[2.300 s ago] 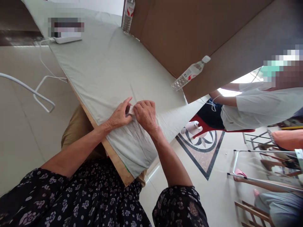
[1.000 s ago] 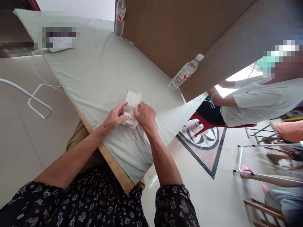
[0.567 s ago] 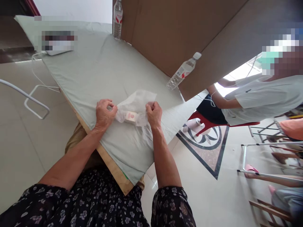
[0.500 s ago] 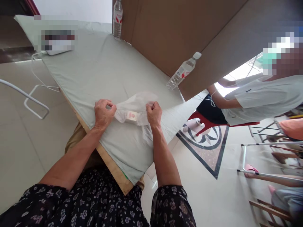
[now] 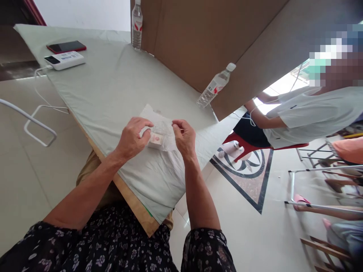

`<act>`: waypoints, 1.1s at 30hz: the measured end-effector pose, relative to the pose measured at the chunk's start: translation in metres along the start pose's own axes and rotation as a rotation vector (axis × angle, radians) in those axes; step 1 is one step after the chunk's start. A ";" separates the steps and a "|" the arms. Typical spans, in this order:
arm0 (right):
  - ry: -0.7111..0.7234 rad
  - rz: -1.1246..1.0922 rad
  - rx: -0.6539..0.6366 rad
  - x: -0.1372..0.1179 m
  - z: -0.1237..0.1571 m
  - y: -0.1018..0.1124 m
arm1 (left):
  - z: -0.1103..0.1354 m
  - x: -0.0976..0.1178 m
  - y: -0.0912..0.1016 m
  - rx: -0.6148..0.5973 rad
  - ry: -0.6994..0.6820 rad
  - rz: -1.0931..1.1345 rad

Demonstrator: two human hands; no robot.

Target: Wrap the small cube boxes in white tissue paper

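A small pale box (image 5: pixel 157 139) with a reddish print lies on the cloth-covered table, inside or under a thin, see-through plastic bag (image 5: pixel 164 128). The bag spreads crumpled around and beyond the box. At the box's left side is my left hand (image 5: pixel 134 138), its thumb and forefinger apart with a gap between them, close to the plastic. My right hand (image 5: pixel 185 138) has its fingers bent in a pinch at the right edge of the bag. Its other fingers curl toward the palm.
A large brown cardboard panel (image 5: pixel 193 45) stands on the table (image 5: pixel 99 87), with one water bottle (image 5: pixel 137 26) upright and another (image 5: pixel 215 86) by its near edge. A phone (image 5: pixel 66 46) and white power bank (image 5: pixel 64 60) lie far left. A person (image 5: pixel 306 113) sits at the right.
My left hand has let go of the bag's left side, opened, and moved right toward the box. The bag has slackened and flattened around the box. My right hand stays nearly in place.
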State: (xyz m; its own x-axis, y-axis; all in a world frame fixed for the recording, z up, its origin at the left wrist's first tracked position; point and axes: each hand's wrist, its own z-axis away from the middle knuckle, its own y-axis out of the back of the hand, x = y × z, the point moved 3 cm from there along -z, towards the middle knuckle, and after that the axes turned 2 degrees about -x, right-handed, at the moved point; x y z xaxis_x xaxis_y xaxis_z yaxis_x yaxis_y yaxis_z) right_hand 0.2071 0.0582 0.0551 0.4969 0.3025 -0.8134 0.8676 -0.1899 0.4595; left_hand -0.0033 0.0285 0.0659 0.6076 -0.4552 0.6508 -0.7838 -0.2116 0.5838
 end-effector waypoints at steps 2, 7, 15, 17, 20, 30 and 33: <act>-0.039 -0.103 -0.149 0.004 -0.009 -0.010 | -0.016 0.001 -0.007 -0.181 0.052 0.014; -0.416 -0.305 -0.195 0.048 -0.015 -0.014 | -0.027 -0.036 -0.016 -0.443 0.344 -0.035; -0.149 -0.199 -0.400 0.013 0.019 0.011 | 0.002 -0.028 0.017 -0.330 0.257 0.192; -0.061 -0.123 -0.505 -0.001 0.036 0.018 | 0.008 -0.021 0.025 -0.493 0.213 0.147; 0.038 -0.022 -0.700 -0.009 0.066 0.024 | 0.019 -0.017 0.030 -0.699 0.181 -0.041; 0.086 0.223 -0.322 -0.004 0.051 -0.002 | 0.020 -0.016 -0.017 -0.499 -0.013 -0.214; 0.085 0.314 -0.403 0.001 0.042 -0.031 | 0.022 -0.030 -0.030 -0.557 0.045 -0.246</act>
State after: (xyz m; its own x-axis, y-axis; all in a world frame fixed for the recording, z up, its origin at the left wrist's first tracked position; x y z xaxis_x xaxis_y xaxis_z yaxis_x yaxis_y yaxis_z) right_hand 0.1800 0.0254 0.0251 0.7192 0.3671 -0.5899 0.6053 0.0858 0.7914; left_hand -0.0011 0.0292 0.0185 0.7770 -0.4107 0.4771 -0.4421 0.1835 0.8780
